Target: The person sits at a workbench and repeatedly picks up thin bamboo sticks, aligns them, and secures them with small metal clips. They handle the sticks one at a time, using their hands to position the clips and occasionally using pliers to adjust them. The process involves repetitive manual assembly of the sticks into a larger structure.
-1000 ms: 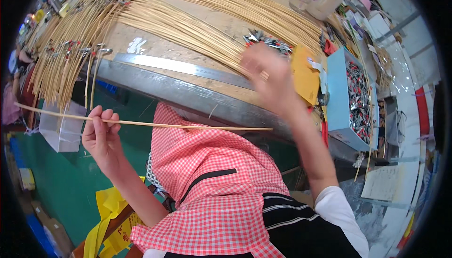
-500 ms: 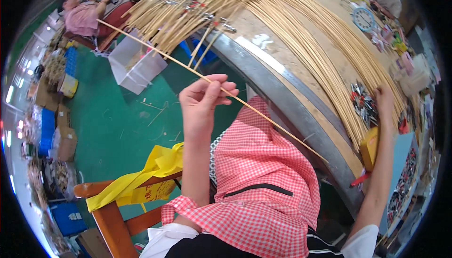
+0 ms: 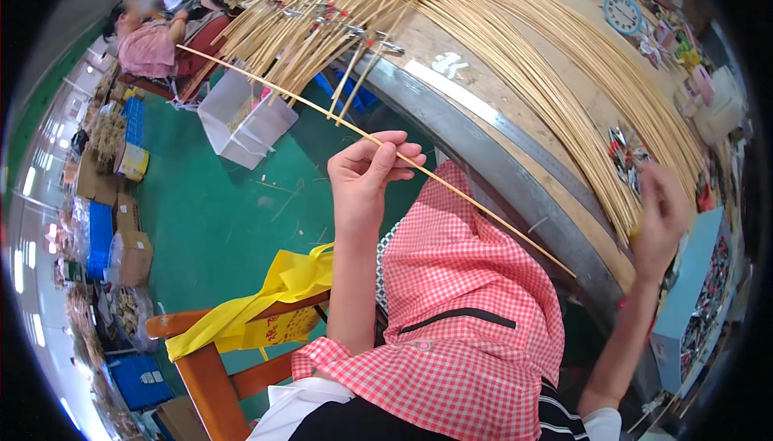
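My left hand (image 3: 370, 169) is closed in a pinch around a long thin wooden stick (image 3: 491, 214). The stick slants from the far left down across my lap toward the bench edge. My right hand (image 3: 664, 211) is raised over the right part of the bench, its fingers drawn together. Whatever lies between its fingertips is too small and blurred to make out. Beside those fingertips lies a small heap of metal clips with red and black parts (image 3: 624, 155), resting on the sticks. A yellow thing under my right hand is mostly covered.
Long rows of sticks (image 3: 531, 86) lie on the bench, and a tangled pile with clips (image 3: 306, 18) fills its far end. A blue-grey box of clips (image 3: 668, 344) stands at right. A white bin (image 3: 241, 123) and a wooden chair (image 3: 209, 385) are at left. Two co-workers sit far left.
My right hand has lifted off the clip heap and come back toward me, fingers together. My left hand still holds the stick. The whole view has shifted slightly.
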{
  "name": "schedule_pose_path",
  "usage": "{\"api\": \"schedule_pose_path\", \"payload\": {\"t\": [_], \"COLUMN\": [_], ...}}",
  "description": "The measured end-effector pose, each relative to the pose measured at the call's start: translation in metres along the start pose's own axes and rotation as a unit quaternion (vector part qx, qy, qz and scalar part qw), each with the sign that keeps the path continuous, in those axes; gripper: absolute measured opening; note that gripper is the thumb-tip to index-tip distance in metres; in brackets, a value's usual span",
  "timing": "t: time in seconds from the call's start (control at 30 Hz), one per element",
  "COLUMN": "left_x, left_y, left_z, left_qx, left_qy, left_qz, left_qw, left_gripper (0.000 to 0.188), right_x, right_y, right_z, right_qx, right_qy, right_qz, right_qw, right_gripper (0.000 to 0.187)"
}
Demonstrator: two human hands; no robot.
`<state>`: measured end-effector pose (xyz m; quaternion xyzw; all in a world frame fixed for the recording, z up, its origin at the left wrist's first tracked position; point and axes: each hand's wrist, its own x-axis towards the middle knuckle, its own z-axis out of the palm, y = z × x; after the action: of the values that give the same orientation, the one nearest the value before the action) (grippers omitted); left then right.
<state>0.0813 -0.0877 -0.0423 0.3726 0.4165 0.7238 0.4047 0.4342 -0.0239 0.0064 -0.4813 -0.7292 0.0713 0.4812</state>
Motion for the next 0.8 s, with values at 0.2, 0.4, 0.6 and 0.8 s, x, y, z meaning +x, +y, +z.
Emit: {"api": "schedule_pose_path", "payload": {"t": [0.2, 0.4, 0.6, 0.8], "left_x": [-0.006, -0.011, -0.012, -0.015], "left_y": [-0.011, -0.017, -0.023, -0.024], "left_z": [0.016, 0.021, 0.024, 0.029], "left_qx": [-0.020, -0.037, -0.033, -0.051], "left_qy": [-0.060, -0.091, -0.100, -0.110], "left_qz": [-0.016, -0.010, -0.020, -0.035], "left_qw": [0.998, 0.995, 0.994, 0.992], "left_gripper": [0.022, 0.024, 0.024, 0.024], "right_x": [-0.062, -0.078, -0.085, -0.089], "right_y": [-0.077, -0.076, -0.078, -0.073], "right_z": [0.027, 0.033, 0.032, 0.032], "right_qx": [0.115, 0.122, 0.096, 0.088], "right_qy": [-0.129, -0.155, -0.161, -0.178], "right_qz": [0.070, 0.077, 0.067, 0.047], "right_qw": [0.982, 0.977, 0.980, 0.979], "right_gripper": [0.014, 0.015, 0.015, 0.015]}}
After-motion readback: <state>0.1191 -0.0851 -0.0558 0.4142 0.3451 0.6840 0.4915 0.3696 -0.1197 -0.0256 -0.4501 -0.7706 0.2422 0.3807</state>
